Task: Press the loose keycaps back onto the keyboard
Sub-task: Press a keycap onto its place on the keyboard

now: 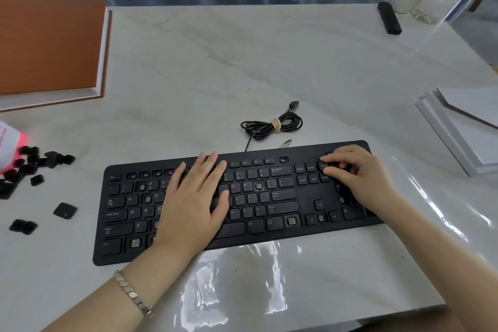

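Several loose keycaps [29,170] lay scattered left of the keyboard [307,198]. On its middle keys the left hand [194,197] rested flat, fingers straight. Over its far-right keys the right hand [358,172] had its fingers curled; whether they pinched a keycap was unclear.

our left hand [196,197] lies flat, palm down, fingers straight and slightly spread, left forearm [116,294] angled in from the lower left. our right hand [358,172] is arched, fingers curled, tips pointing down; whether they pinch anything, we can't tell. right forearm [444,259] angles in from the lower right.
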Available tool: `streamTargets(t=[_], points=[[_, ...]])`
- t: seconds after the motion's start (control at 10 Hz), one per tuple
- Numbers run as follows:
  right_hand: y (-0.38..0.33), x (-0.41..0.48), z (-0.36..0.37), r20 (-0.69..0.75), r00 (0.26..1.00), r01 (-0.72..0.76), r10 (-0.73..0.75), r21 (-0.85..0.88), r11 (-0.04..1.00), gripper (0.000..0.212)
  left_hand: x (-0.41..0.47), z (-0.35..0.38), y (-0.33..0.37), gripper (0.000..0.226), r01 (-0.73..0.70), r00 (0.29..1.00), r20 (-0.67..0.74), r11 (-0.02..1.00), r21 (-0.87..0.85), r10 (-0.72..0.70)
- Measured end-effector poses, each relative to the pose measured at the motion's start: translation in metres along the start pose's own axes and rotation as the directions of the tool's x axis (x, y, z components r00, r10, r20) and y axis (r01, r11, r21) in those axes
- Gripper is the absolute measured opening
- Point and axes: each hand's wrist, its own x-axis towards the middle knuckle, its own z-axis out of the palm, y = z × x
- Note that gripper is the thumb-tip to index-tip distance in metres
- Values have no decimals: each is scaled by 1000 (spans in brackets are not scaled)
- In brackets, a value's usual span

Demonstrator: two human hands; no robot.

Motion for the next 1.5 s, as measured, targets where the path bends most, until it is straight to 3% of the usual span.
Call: streamTargets(t=[0.3, 0.5, 0.6, 0.7, 0.8, 1.1, 1.2, 1.3, 1.5], points=[[1, 4, 0, 33, 999, 13, -9, -137, 991, 22, -1, 0, 0, 48, 5, 1000, 0, 1000, 13, -5], [0, -1, 8, -72, 996, 33, -56, -286, 958, 14, 0, 0, 0, 47, 0, 1000, 2, 1000, 22, 0], [3, -23, 20, -159, 940, 177, -300, -526, 832, 16, -1, -1, 1, 48, 7, 1000, 7, 1000, 15, -8], [4, -35, 25, -133, 955, 155, -264, -534, 831, 40, -1, -1, 1, 48, 11, 1000, 4, 1000, 11, -11], [3, -37, 26, -105, 971, 127, -214, -532, 837, 44, 0, -1, 1, 48, 11, 1000, 1, 1000, 8, -11], [-24, -38, 32, -96, 991, 22, -98, -594, 804, 32, 0, -7, 0, 50, -17, 994, 110, 999, -51, 22], [-68, -33, 51, 127, 986, 150, -104, -439, 886, 35, -12, -26, -14, 51, -20, 993, 111, 982, -187, 41], [-108, -32, 80, 262, 946, 276, -193, -332, 902, 31, -37, -42, -40, 47, 31, 998, 56, 980, -199, -21], [-179, -28, 157, 522, 808, 424, -274, -192, 885, 28, -99, -79, -130, 48, 409, 911, -35, 910, -72, -412]])
